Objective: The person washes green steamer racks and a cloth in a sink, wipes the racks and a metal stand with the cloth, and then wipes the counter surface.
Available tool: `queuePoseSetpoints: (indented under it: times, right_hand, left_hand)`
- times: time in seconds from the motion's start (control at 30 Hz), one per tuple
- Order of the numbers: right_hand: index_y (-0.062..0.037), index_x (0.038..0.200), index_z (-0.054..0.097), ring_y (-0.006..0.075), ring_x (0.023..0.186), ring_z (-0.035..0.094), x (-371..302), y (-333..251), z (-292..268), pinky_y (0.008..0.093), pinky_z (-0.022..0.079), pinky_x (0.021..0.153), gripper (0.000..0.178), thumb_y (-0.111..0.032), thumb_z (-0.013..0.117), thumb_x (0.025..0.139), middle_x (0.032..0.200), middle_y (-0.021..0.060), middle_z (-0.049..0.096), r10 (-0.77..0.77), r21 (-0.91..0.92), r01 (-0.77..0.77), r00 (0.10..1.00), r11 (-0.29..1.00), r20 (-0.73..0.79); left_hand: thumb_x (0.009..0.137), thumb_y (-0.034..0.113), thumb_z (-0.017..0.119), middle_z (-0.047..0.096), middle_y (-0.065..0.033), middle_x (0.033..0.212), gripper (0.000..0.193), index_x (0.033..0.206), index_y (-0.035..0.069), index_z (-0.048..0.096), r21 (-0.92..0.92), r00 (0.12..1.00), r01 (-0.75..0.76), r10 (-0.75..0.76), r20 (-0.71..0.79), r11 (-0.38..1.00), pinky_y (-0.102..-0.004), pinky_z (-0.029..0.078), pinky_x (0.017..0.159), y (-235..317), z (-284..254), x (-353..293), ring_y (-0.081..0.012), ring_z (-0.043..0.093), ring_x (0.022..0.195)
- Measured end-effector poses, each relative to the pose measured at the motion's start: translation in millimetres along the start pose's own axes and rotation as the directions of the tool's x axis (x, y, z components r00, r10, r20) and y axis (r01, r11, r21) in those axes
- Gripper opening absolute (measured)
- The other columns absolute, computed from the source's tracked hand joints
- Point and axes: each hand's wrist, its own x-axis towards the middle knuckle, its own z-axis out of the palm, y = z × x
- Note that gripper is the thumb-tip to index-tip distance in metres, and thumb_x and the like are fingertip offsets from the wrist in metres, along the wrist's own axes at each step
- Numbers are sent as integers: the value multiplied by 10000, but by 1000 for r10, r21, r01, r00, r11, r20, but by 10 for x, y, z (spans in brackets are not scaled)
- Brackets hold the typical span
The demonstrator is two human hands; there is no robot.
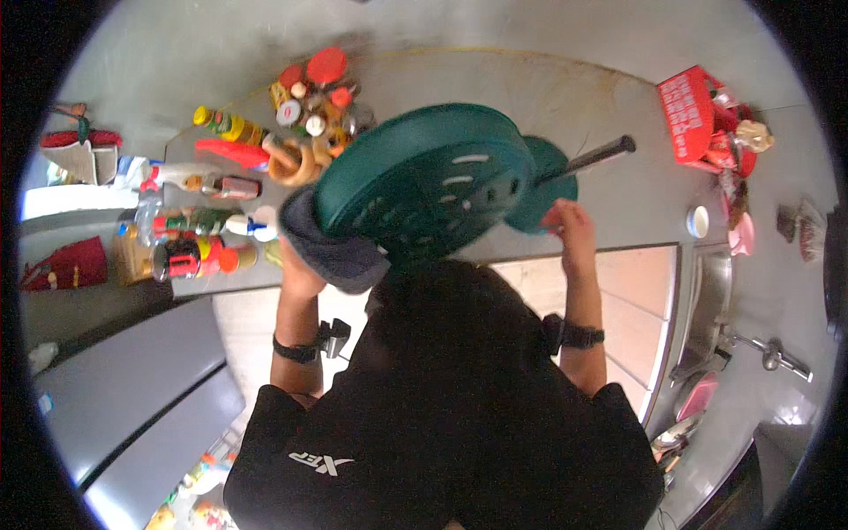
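Note:
A large round dark green plastic piece (415,185), with a deep rim and slots through its face, is tilted up in front of me above the counter. My left hand (305,269) presses a folded dark grey cloth (331,243) against its left edge; the cloth hides most of my fingers. Behind its right side shows a smaller green disc (552,177), from which a dark metal rod (601,157) sticks out to the upper right. At the disc's lower right edge, the fingers of my right hand (572,231) are bent in and seem to grip it.
A wooden mortar with pestle (290,163) and several red-lidded jars (327,66) stand left of the green piece. Bottles (190,221) crowd the left counter. A red box (698,119), a white cup (698,222) and a sink with a tap (773,353) are on the right.

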Motion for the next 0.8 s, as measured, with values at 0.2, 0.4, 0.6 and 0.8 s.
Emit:
queuePoseSetpoints:
  times: [0.2,0.4,0.6,0.8]
  right_hand:
    - [-25,1252,466,255,1052,521,433,223,-169,350,465,806,617,-342,733,795,1225,131,483,-294,-223,209,829,952,-476]
    - [46,1265,432,424,1260,349,459,-236,112,471,328,1028,833,-453,797,707,1322,264,372,-774,-770,382,594,511,-219]
    - [3,951,613,206,913,595,780,-235,129,359,466,844,407,-335,762,779,1013,116,640,-643,-389,534,726,751,-244]
    - [-31,757,582,97,650,572,884,-187,2,239,447,688,270,-259,671,871,677,15,629,-477,-369,415,874,832,-95]
  left_hand:
    - [763,159,728,640,-87,1001,417,1086,-49,568,50,973,208,-201,-114,977,-313,482,800,394,-457,-195,-147,582,881]
    - [727,325,795,621,-99,1053,697,1226,-30,463,-317,922,282,-347,-173,906,-326,522,825,-81,-416,-473,-179,613,943]
    - [782,258,713,629,-105,1025,504,1162,-8,516,-366,911,300,-379,-166,881,-349,537,783,-415,34,-511,-210,630,890]
    - [673,98,773,680,-80,888,301,920,-8,640,164,953,247,-209,-221,955,-295,500,754,495,318,-374,-159,636,810]
